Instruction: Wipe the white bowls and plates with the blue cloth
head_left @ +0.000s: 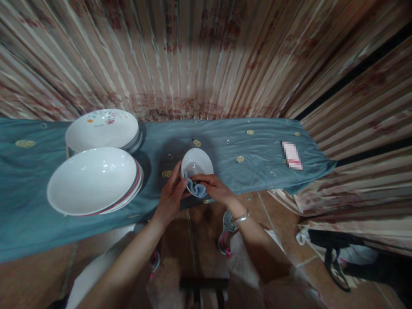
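Note:
A small white bowl (200, 159) is tilted towards me over the front part of the cloth-covered table. My left hand (173, 191) grips it at the left side, the thumb near the rim and the other fingers around the outside. Bunched over the bowl's near rim is a blue cloth (197, 189). My right hand (215, 188) is closed on that cloth, with the fingertips reaching inside the bowl. A silver bracelet circles the right wrist. Part of the bowl's near side is hidden behind the cloth and fingers.
To the left stand a stack of large white bowls (92, 180) and, behind it, a stack of flower-patterned bowls (106, 128). A pale blurred packet or card (292, 155) lies at the right. Pleated curtains (193, 56) hang behind the table (257, 148). Bags (341, 257) are on the floor.

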Tool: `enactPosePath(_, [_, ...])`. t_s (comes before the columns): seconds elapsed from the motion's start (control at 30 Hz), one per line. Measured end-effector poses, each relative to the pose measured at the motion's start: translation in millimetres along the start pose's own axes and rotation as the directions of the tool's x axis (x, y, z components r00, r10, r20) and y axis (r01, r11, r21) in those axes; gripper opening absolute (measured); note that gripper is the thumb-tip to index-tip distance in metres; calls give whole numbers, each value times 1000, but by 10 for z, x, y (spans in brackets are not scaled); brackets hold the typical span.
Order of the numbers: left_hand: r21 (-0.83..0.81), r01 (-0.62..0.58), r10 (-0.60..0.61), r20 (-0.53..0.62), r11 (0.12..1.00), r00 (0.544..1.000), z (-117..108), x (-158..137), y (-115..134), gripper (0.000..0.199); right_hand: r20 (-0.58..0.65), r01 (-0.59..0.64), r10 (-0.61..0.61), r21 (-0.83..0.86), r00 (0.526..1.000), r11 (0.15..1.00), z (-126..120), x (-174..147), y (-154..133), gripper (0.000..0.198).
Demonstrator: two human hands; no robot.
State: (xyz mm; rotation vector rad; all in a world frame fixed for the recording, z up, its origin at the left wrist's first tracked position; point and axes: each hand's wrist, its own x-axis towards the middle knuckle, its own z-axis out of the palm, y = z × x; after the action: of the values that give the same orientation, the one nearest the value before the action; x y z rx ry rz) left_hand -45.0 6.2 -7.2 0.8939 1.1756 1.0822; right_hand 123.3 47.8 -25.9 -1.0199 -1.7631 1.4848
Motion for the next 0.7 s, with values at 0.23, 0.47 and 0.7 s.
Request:
enactPosePath(0.23, [-33,2,-2,5,999,1000,11,11,-15,79,-106,-1,33,284,994,959,145,26,-55,32])
enactPosePath(0.47, [-51,0,1,16,999,1000,2,29,-35,72,-145,-2,16,100,989,995,206,38,-266,44])
enactPosePath(0.7, [-13,-33,34,42,999,999,-27,24,-65,70,-180,20,-53,-182,982,983,189,-16,-301,26])
